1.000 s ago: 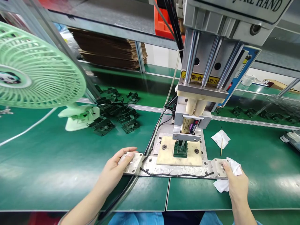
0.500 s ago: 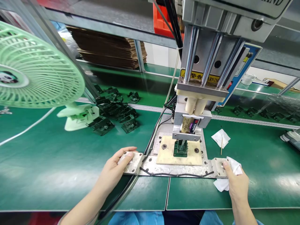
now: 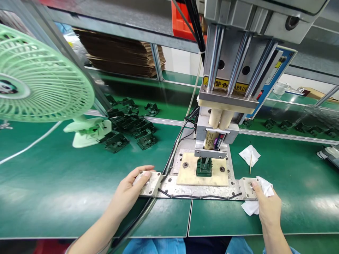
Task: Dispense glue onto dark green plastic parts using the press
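Note:
My left hand (image 3: 131, 185) is closed round the left metal push-button block (image 3: 153, 184), its thumb resting on the top. At the other end of the base plate, my right hand (image 3: 268, 204) grips the right push-button block (image 3: 248, 188) with the thumb on its button. A white cloth (image 3: 265, 186) is bunched between that hand and the block. Between both hands stands a press (image 3: 216, 123) with its head lowered. Under it, a dark green plastic part (image 3: 203, 168) sits in the cream fixture plate (image 3: 182, 178); the press head hides the part's upper end.
Several dark plastic parts (image 3: 132, 123) lie piled at the left, near a green fan (image 3: 45, 81). Black cables (image 3: 172, 155) run beside the press. At its right lie a white wipe (image 3: 249, 155) and a thin stick (image 3: 250, 167). Cardboard sheets (image 3: 119, 53) are stacked behind.

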The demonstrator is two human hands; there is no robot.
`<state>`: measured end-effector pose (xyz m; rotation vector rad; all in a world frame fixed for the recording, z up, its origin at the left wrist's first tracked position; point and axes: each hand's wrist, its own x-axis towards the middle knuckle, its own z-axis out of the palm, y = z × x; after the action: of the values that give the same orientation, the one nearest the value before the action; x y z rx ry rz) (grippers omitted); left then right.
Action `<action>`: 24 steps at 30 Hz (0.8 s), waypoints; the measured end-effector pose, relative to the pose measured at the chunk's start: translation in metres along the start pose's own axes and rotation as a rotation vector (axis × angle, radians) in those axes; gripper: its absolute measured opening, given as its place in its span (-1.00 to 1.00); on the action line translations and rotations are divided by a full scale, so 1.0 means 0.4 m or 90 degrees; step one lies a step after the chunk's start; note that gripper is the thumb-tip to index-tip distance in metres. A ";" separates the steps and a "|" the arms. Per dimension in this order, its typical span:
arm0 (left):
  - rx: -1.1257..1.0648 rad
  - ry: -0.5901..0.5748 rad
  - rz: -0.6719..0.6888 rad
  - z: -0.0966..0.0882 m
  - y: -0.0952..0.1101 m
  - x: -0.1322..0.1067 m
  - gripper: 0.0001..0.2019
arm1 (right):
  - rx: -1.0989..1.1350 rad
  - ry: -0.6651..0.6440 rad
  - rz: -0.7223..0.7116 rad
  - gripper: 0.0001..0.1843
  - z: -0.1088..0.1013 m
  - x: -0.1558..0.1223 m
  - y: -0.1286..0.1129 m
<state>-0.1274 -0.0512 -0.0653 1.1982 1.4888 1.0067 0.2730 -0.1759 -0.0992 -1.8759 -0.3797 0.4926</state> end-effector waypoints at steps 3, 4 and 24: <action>-0.002 0.012 -0.008 0.001 0.004 -0.001 -0.37 | -0.008 0.001 0.006 -0.21 0.000 0.000 -0.002; -0.003 0.013 -0.013 0.001 0.004 -0.001 -0.36 | -0.011 0.000 0.006 -0.20 0.000 0.000 -0.002; 0.024 -0.004 -0.007 -0.002 -0.002 0.003 -0.32 | -0.008 -0.003 -0.024 -0.23 -0.002 0.000 0.004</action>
<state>-0.1284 -0.0503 -0.0663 1.2171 1.5130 0.9706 0.2734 -0.1770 -0.1006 -1.8765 -0.4221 0.4698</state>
